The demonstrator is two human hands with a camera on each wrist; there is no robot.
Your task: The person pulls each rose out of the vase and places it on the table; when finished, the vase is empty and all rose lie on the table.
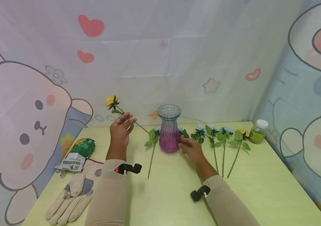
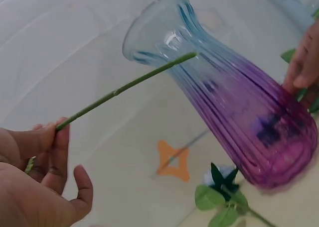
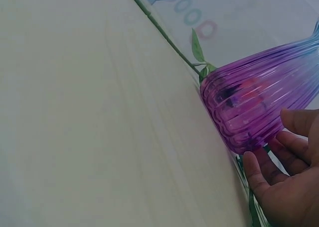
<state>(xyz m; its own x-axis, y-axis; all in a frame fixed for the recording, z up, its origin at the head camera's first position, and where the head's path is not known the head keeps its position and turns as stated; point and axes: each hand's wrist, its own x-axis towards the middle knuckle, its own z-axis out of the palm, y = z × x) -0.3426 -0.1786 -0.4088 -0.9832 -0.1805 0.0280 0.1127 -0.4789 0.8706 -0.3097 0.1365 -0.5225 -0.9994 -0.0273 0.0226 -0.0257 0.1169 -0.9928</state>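
My left hand (image 1: 122,127) pinches the stem of a yellow artificial rose (image 1: 110,101) between thumb and fingers. Its bloom points up and left; in the left wrist view the bare stem (image 2: 117,92) slants toward the vase, its tip overlapping the glass. The ribbed glass vase (image 1: 169,138), blue at the neck and purple below, stands upright on the table. Beside its lower right side is my right hand (image 1: 191,150), fingers loosely bent, fingertips at or very near the glass; actual contact is hard to tell. The right hand is not wrapped around the vase.
A blue rose (image 1: 157,129) lies left of the vase. Several more lie to the right, blue roses (image 1: 226,129) and a yellow rose (image 1: 243,132), near a white-capped jar (image 1: 258,131). At left are a green-and-white packet (image 1: 78,153) and work gloves (image 1: 78,194). A printed cloth backs the table.
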